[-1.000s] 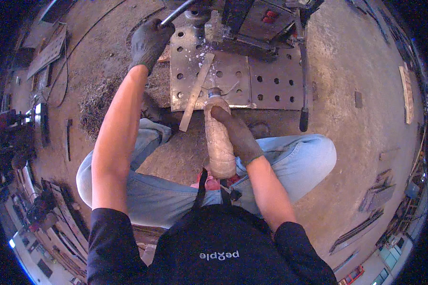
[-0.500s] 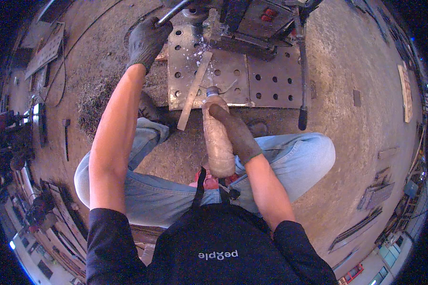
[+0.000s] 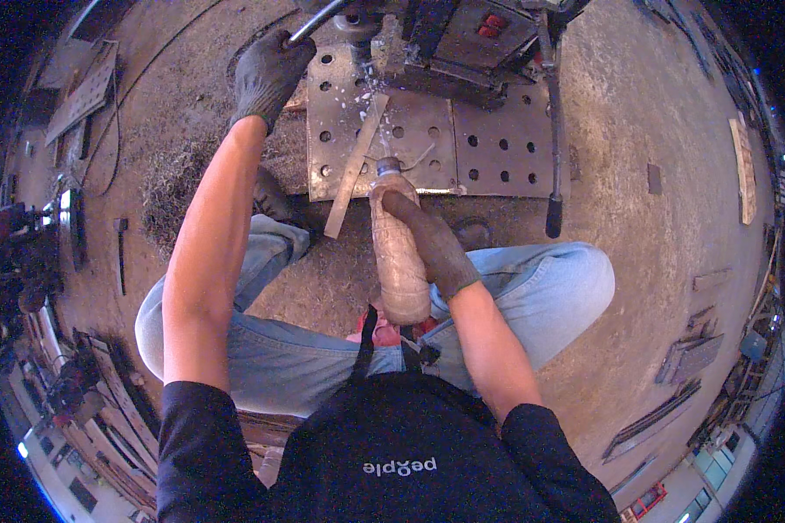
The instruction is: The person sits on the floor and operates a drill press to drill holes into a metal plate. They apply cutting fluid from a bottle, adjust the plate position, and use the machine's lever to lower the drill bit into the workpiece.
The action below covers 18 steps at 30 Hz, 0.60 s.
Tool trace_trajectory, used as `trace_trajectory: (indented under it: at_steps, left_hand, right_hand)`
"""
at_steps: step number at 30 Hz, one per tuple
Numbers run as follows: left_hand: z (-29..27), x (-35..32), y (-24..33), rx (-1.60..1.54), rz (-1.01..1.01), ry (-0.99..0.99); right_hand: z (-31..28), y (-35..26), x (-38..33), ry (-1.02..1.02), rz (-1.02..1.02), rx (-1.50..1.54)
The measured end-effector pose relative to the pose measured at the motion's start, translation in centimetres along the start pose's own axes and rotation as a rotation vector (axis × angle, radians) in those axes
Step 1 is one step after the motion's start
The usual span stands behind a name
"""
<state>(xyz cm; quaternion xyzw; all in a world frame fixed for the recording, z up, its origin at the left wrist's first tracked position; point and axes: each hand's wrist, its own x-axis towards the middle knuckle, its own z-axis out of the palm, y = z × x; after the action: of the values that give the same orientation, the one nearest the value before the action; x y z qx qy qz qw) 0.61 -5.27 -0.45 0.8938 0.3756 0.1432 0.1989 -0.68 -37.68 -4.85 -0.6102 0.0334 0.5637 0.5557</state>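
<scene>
My left hand (image 3: 273,77), in a dark grey work glove, is closed around a metal lever handle (image 3: 317,21) at the top left of a black drilling machine (image 3: 475,52). My right hand (image 3: 433,244), gloved too, grips a cloudy brownish plastic bottle (image 3: 398,261) from its right side. The bottle's capped neck points away from me, toward the machine's round spindle (image 3: 358,30). Beneath the machine lies a steel plate (image 3: 427,174) with rows of round holes. White specks and wet splashes show on it near the spindle. A flat metal strip (image 3: 356,170) lies slantwise across its near edge.
Beside the machine on the right, a dark bar (image 3: 553,139) with a black grip reaches past the plate's near edge. Metal shavings (image 3: 179,196) are heaped left of my foot. Farther left stands another perforated plate (image 3: 87,96). Steel pieces (image 3: 691,359) lie at the right.
The spindle shows slightly farther down toward the plate. Both hands keep their holds, and the bottle has barely shifted.
</scene>
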Motion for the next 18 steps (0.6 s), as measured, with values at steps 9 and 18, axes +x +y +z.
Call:
trace_trajectory:
  at_steps: [9, 18]
  left_hand:
    - [0.4, 0.2, -0.3, -0.015, 0.006, 0.019]
    - [0.4, 0.2, -0.5, -0.023, 0.014, 0.027]
  right_hand:
    - [0.1, -0.6, -0.4, 0.000, 0.059, 0.017]
    - [0.7, -1.7, -1.6, -0.027, -0.001, -0.008]
